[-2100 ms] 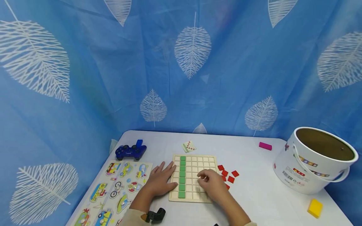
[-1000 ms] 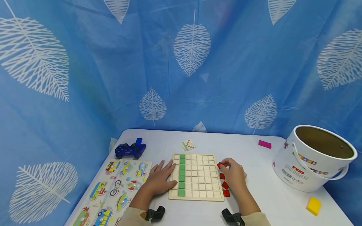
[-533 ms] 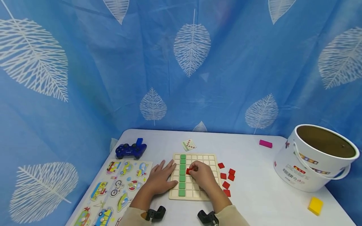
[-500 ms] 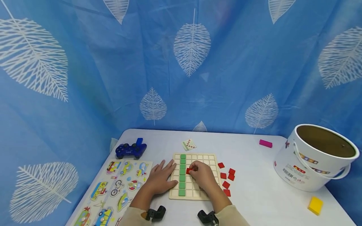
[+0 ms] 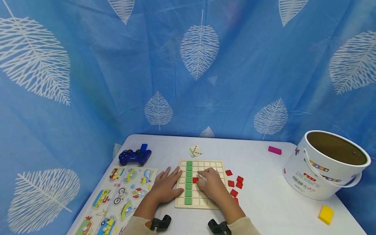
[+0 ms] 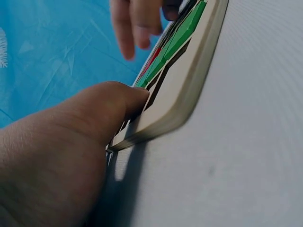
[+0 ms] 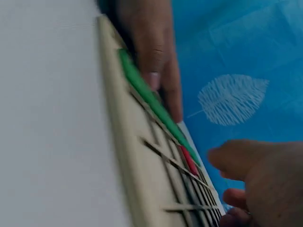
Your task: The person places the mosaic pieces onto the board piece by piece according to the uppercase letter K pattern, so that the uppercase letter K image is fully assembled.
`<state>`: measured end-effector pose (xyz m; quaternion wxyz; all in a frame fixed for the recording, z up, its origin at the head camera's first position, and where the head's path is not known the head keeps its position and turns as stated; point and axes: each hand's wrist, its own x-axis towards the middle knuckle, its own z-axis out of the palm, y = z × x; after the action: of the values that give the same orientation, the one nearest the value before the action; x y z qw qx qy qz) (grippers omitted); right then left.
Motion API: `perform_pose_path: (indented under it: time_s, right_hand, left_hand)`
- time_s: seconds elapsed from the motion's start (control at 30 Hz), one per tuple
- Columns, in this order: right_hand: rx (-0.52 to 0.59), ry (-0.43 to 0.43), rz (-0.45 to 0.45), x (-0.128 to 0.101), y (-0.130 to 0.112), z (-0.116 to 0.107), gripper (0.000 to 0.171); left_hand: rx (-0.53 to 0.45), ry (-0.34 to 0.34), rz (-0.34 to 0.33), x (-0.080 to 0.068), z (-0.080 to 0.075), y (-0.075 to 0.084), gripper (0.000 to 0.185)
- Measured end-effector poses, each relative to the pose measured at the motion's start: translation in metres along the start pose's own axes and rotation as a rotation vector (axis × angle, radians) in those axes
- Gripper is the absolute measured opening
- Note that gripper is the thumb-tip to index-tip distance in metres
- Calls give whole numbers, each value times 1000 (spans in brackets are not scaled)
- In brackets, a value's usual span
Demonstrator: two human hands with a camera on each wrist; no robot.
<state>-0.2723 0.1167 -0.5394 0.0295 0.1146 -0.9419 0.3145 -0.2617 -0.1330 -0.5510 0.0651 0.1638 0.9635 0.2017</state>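
Observation:
A wooden grid board [image 5: 178, 203] lies on the white table, with a column of green square tiles [image 5: 188, 193] near its left side. One red square tile [image 5: 195, 180] sits in a cell just right of the green column. My left hand [image 5: 165, 187] rests spread on the board's left edge; the left wrist view shows its thumb [image 6: 135, 100] over the frame. Just right of the red tile, my right hand [image 5: 211, 184] hovers over the grid, index finger extended, holding nothing. The cells beneath it are hidden. Several loose red tiles [image 5: 231, 183] lie to the board's right.
A small pattern card [image 5: 195, 150] lies behind the board. To the left are a vehicle puzzle board [image 5: 135, 182] and a blue game controller [image 5: 134, 157]. At right stand a white bucket [image 5: 305, 178], a magenta block [image 5: 274, 150] and a yellow block [image 5: 325, 214].
My right hand took a red tile from the loose ones, carried it left to the cell beside the green column, and has let go, drawing slightly back. The left hand has stayed put.

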Motion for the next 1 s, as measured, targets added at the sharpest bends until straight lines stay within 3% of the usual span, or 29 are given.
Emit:
perform_pose_path:
  time_s: [0.1, 0.2, 0.3, 0.37, 0.63, 1.0]
  right_hand:
    - [36, 93, 83, 5, 18, -21, 37]
    - [2, 159, 225, 8, 43, -44, 39]
    - [-21, 128, 363, 8, 65, -55, 47]
    - [-15, 91, 400, 7, 74, -58, 48]
    - [-24, 85, 391, 8, 80, -60, 36]
    - [-25, 24, 356, 3, 86, -61, 37]
  left_hand:
    - [-1, 3, 1, 1, 0, 2, 82]
    - [-3, 9, 5, 2, 0, 3, 82]
    - [-3, 11, -4, 1, 0, 4, 82]
    - [-2, 10, -13, 0, -1, 4, 82]
    - [0, 8, -14, 0, -2, 4, 82]
    - [8, 9, -13, -2, -1, 2, 82]
